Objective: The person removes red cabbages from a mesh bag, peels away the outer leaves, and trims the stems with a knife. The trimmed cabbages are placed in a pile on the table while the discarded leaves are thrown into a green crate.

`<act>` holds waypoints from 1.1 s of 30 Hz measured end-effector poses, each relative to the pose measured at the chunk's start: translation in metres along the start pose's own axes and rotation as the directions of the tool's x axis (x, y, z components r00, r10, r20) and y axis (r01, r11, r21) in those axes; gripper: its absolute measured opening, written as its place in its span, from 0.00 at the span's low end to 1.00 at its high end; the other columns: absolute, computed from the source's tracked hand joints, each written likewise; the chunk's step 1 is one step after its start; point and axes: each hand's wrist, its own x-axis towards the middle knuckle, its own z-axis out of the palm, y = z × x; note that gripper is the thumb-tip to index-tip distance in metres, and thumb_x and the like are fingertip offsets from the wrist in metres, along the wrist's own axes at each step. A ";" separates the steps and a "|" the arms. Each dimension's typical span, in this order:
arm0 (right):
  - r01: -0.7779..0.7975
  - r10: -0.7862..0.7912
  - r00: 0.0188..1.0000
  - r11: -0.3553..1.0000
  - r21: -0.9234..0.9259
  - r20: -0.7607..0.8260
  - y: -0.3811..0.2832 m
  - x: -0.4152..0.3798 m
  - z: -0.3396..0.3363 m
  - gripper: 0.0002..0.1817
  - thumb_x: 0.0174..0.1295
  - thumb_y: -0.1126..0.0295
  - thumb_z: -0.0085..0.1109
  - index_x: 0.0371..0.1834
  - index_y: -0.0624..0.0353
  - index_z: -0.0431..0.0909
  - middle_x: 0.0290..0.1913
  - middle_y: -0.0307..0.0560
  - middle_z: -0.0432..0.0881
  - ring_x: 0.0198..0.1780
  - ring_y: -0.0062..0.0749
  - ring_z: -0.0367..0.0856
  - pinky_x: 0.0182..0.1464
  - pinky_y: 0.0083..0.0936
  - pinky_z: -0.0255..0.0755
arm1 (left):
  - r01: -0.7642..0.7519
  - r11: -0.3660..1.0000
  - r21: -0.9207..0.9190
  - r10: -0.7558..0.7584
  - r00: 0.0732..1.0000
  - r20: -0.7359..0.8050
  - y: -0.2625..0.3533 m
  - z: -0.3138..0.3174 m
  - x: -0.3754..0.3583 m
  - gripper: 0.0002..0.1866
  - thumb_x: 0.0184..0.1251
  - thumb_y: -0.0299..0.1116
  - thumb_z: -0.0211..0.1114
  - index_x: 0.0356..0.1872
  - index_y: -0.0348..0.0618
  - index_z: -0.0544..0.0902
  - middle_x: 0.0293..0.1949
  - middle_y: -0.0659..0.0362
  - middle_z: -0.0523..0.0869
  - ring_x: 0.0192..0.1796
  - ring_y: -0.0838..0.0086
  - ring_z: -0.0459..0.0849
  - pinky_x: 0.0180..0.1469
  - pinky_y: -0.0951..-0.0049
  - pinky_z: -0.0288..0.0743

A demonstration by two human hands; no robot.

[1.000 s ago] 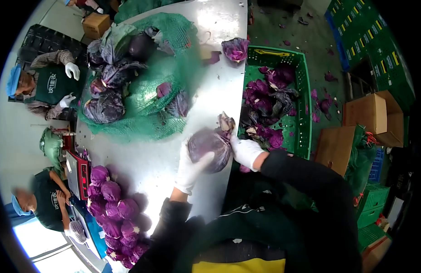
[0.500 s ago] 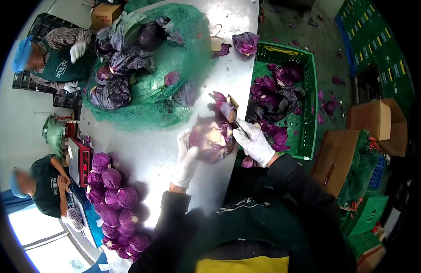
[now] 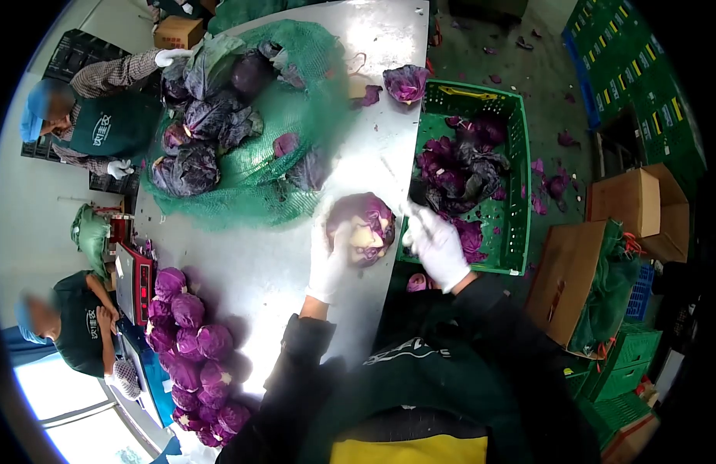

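Note:
A purple cabbage (image 3: 364, 230) with its pale stem end showing is held over the metal table (image 3: 276, 267). My left hand (image 3: 329, 259), in a white glove, wraps round the cabbage's left side. To the cabbage's right is my gloved right hand (image 3: 437, 249), closed round a knife (image 3: 396, 185) whose blade is blurred and points up and left. The right hand is apart from the cabbage. Beyond the right hand, a green crate (image 3: 517, 185) holds loose purple leaves (image 3: 458, 166).
Green netting (image 3: 284, 116) with dark cabbages lies at the table's far left. Trimmed cabbages (image 3: 189, 311) are piled at the near left, beside a red scale (image 3: 141, 286). Two co-workers stand along the left side. Cardboard boxes (image 3: 567, 286) stand at right.
The loose leaf piece at the cabbage's upper right is gone from there. My right hand has drawn slightly away from the cabbage. A co-worker's hand has reached to the netted cabbages.

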 end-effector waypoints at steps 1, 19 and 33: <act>0.005 -0.006 1.000 0.999 0.043 0.024 0.001 -0.009 0.006 0.19 0.75 0.65 0.54 0.63 0.63 0.75 0.28 0.38 0.77 0.30 0.16 0.75 0.38 0.18 0.74 | 0.005 1.000 0.010 -0.005 1.000 -0.005 0.004 0.003 -0.001 0.25 0.78 0.35 0.55 0.72 0.40 0.65 0.70 0.50 0.69 0.70 0.66 0.70 0.73 0.65 0.61; 0.041 -0.063 0.991 0.983 -0.180 -0.116 0.028 0.050 0.014 0.19 0.75 0.61 0.49 0.66 0.48 0.72 0.41 0.53 0.86 0.33 0.36 0.86 0.37 0.36 0.76 | 0.056 0.998 0.028 -0.054 0.997 -0.063 0.009 0.009 -0.014 0.25 0.76 0.30 0.58 0.71 0.37 0.65 0.68 0.51 0.70 0.69 0.66 0.69 0.73 0.67 0.61; -0.196 0.173 0.980 0.914 -0.354 -0.095 0.006 0.081 -0.013 0.26 0.75 0.59 0.46 0.75 0.47 0.61 0.36 0.58 0.86 0.33 0.49 0.85 0.40 0.40 0.77 | -0.234 0.936 0.263 0.192 0.966 0.176 0.021 -0.020 0.023 0.20 0.75 0.30 0.53 0.65 0.36 0.75 0.63 0.46 0.77 0.67 0.58 0.74 0.71 0.64 0.63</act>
